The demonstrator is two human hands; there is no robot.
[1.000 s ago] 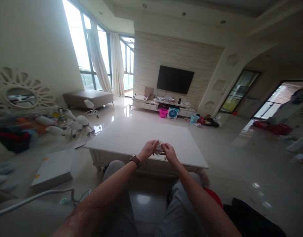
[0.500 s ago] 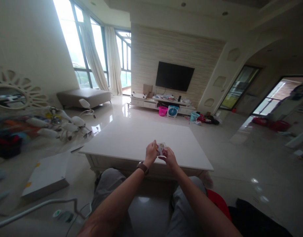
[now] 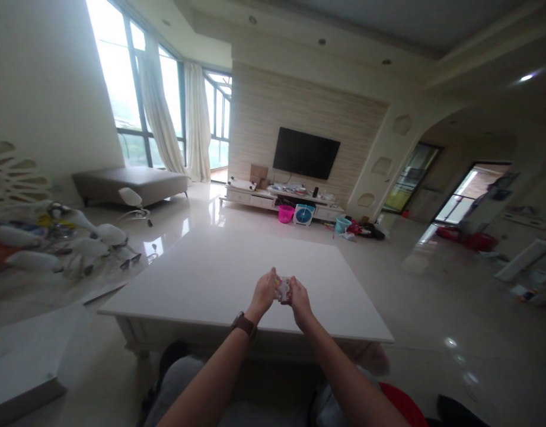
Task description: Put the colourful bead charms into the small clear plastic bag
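Observation:
Between my two hands is a small flat item (image 3: 283, 289), whitish with patches of orange, green and pink; it is too small to tell its kind. My left hand (image 3: 264, 293), with a brown-strapped watch (image 3: 244, 325) on its wrist, grips the item's left edge, thumb on top. From the other side, my right hand (image 3: 300, 299) is closed on its right edge. Both hands are above the near part of a white table (image 3: 201, 279). The undersides of the item and some fingers are hidden.
On the left floor lie a lamp with several white shades (image 3: 81, 252) and a white box (image 3: 28, 356). A red object (image 3: 404, 406) is beside my right leg. Past the table stand a pink basket (image 3: 286, 213), a blue-and-white fan (image 3: 304, 214) and a low TV cabinet (image 3: 259, 200).
My view has tilted up and come nearer the table. My right hand has shifted its hold to the item's right edge, and more of the item's face shows. Both hands still hold it.

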